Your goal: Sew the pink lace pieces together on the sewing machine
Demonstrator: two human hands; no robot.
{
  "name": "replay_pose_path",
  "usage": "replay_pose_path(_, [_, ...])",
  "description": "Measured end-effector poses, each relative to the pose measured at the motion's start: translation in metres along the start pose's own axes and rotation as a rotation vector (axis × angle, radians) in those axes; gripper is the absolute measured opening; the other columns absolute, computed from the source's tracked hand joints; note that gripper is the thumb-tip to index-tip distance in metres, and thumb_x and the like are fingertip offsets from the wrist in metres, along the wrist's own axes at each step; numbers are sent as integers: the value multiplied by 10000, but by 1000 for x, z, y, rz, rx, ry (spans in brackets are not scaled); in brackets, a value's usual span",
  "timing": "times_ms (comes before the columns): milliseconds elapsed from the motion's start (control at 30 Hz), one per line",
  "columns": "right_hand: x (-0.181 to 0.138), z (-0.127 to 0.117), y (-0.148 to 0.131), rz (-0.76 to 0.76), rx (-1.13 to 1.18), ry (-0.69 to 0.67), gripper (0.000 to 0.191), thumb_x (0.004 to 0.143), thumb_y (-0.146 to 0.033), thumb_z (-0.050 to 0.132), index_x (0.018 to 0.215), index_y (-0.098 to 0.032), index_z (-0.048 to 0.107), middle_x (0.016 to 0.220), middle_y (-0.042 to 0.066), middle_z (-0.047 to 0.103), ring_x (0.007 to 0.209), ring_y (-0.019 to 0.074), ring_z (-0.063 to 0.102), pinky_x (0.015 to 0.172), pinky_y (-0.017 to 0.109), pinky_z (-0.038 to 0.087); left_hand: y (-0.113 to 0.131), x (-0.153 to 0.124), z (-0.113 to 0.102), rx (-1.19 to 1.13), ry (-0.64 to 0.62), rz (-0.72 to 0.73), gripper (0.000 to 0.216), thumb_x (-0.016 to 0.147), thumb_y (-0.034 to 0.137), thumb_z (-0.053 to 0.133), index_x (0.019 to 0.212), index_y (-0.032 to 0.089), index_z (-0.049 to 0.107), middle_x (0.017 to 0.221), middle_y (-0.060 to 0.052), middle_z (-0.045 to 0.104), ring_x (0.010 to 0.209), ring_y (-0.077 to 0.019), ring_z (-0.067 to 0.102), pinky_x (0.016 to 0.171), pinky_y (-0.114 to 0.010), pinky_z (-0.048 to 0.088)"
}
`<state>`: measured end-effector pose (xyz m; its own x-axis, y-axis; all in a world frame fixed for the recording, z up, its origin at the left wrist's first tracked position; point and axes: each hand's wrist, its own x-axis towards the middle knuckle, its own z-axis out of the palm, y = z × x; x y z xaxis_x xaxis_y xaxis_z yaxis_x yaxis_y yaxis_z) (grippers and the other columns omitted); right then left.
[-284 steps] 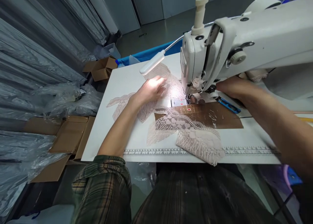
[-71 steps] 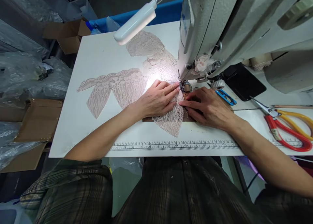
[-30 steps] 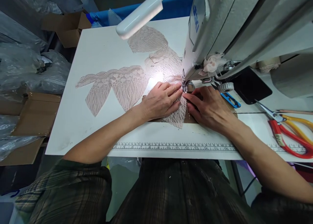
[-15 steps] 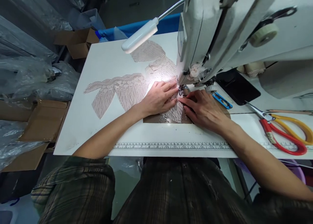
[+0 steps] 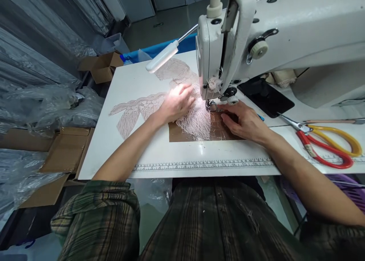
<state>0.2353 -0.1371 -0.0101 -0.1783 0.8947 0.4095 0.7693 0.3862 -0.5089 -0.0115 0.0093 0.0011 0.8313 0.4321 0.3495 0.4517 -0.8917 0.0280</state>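
Pale pink lace fabric (image 5: 196, 124) lies under the needle and presser foot (image 5: 208, 106) of a white sewing machine (image 5: 211, 52). My left hand (image 5: 177, 102) rests on the lace left of the foot, fingers laid over it and slightly bent, under bright lamp light. Just right of the foot is my right hand (image 5: 246, 122), its index finger reaching to the metal part beside the foot and its thumb apart below. Nothing shows between those fingers; the index fingertip is partly hidden. More lace pieces (image 5: 129, 120) spread leftward over the white table (image 5: 99, 151).
A lamp (image 5: 162, 57) hangs over the lace. Scissors with red and yellow handles (image 5: 322, 139), a black phone-like slab (image 5: 268, 97) and a pencil (image 5: 330, 121) lie at right. A printed ruler (image 5: 199, 165) runs along the front edge. Cardboard boxes (image 5: 64, 149) stand at left.
My left hand has moved up and away from the foot, uncovering more lace. My right hand has drawn off the lace toward the metal part beside the foot. The view has shifted too.
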Motion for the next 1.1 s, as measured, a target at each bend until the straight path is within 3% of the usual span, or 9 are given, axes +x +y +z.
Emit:
replay_pose_path(67, [2, 0, 0, 6, 13, 22, 332, 937, -247, 506, 1184, -209, 725, 904, 87, 711, 860, 242, 633, 755, 403, 525, 24, -11, -11, -99, -28, 0, 336, 1058, 340, 395, 1249, 150, 596, 1280, -162, 644, 973, -198, 669, 794, -392, 583])
replay_pose_path(133, [4, -1, -1, 11, 39, 17, 310, 935, -259, 510, 1138, -209, 738, 912, 88, 723, 860, 244, 644, 768, 409, 533, 43, -22, -16, -230, -27, 102, 272, 1038, 318, 470, 1141, 147, 655, 1145, -121, 708, 924, -177, 684, 767, -361, 594])
replay_pose_path(267, [7, -12, -1, -14, 91, -61, 304, 930, -291, 506, 1083, -200, 753, 950, 107, 729, 885, 259, 669, 813, 419, 548, 56, -35, -12, -456, 19, 260, 198, 956, 336, 647, 961, 147, 709, 964, -86, 738, 864, -170, 695, 748, -331, 597])
replay_pose_path(433, [3, -22, -9, -22, 158, -193, 284, 916, -324, 540, 1064, -201, 749, 1026, 128, 722, 928, 291, 685, 845, 454, 553, 60, -38, -7, -533, -2, 116, 171, 962, 246, 625, 831, 160, 694, 913, -78, 712, 851, -172, 676, 760, -339, 579])
replay_pose_path(600, [-3, -10, -21, -54, 225, -349, 351, 881, -418, 640, 1141, -186, 689, 1088, 123, 705, 986, 284, 669, 881, 448, 544, 70, -38, -10, -617, -22, -56, 164, 942, 223, 625, 802, 156, 677, 943, -72, 707, 860, -168, 663, 757, -325, 545])
replay_pose_path(733, [-3, 4, -27, -120, 185, -333, 367, 898, -490, 627, 1054, -159, 659, 1059, 151, 669, 1000, 302, 633, 876, 464, 527, 74, -38, -8, -666, 0, -138, 173, 916, 202, 625, 755, 153, 665, 921, -60, 704, 852, -160, 657, 749, -312, 533])
replay_pose_path(867, [-3, 10, -29, -112, 136, -279, 272, 984, -348, 479, 900, -164, 661, 990, 136, 638, 880, 244, 620, 789, 407, 517, 75, -39, -5, -681, 31, -155, 172, 893, 185, 632, 729, 149, 667, 904, -58, 700, 836, -157, 656, 752, -316, 537])
replay_pose_path(1000, [-4, 12, -29, -143, 170, -227, 193, 933, -249, 538, 808, -179, 668, 957, 108, 650, 858, 216, 628, 763, 364, 507, 73, -41, -5, -652, 69, -111, 158, 890, 171, 639, 736, 148, 667, 903, -60, 708, 810, -150, 659, 745, -320, 546])
replay_pose_path(1100, [-4, 13, -30, -142, 190, -200, 168, 914, -223, 558, 788, -185, 663, 921, 97, 656, 855, 215, 631, 766, 366, 511, 69, -41, -4, -662, 103, -10, 100, 908, 233, 671, 875, 144, 702, 942, -79, 718, 854, -162, 685, 783, -340, 580])
